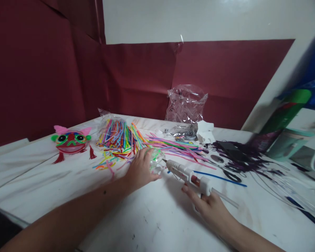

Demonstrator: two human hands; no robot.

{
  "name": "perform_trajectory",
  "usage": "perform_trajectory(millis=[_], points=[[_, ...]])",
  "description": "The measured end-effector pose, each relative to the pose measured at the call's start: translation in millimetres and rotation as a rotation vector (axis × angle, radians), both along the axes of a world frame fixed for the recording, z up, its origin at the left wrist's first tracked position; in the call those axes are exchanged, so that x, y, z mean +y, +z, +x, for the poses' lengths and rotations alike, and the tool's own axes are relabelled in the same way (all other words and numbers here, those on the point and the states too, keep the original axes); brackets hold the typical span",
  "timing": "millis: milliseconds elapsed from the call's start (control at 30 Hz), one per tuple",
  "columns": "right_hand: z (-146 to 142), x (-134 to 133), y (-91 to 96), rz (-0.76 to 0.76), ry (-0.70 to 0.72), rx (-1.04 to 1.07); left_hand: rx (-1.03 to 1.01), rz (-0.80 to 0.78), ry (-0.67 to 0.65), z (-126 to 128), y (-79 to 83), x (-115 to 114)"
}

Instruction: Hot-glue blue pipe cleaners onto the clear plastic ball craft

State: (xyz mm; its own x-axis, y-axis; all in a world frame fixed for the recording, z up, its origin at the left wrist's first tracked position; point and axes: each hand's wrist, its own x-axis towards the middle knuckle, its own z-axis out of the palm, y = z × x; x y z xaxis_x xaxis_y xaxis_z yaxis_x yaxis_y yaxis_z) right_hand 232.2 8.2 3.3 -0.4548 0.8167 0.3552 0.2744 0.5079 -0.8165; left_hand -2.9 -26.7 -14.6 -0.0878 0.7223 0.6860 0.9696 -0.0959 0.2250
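Note:
My left hand is curled around a small clear piece with coloured bits on the white table. My right hand grips a white hot glue gun, its nozzle pointing left at that piece, almost touching it. A clear glue stick juts from the gun's back toward the right. Behind my left hand lies a heap of colourful pipe cleaners.
A colourful lion-like mask with red tassels sits at the left. A crumpled clear plastic bag stands at the back. Black scissors, a dark purple tangle and cords lie right. Dark red paper covers the wall.

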Motion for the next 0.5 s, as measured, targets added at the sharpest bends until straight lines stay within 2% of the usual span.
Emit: perform_trajectory(millis=[167, 267, 367, 433, 500], points=[[3.1, 0.8, -4.9, -0.003, 0.021, -0.045, -0.003, 0.013, -0.001, -2.2, -0.9, 1.7], [7.1, 5.6, 0.9, 0.082, 0.121, -0.087, -0.004, 0.022, -0.003, -3.5, -1.3, 2.8], [16.8, 27.6, 15.9, 0.312, 0.12, -0.169, -0.015, 0.029, -0.01, -5.0, -0.1, 2.8], [30.3, 52.8, 25.6, 0.521, 0.037, -0.263, -0.026, 0.022, -0.013, -6.4, 1.3, 2.6], [51.4, 79.6, 30.5, 0.707, 0.024, -0.401, -0.033, 0.007, -0.008, -8.3, 2.7, 2.7]])
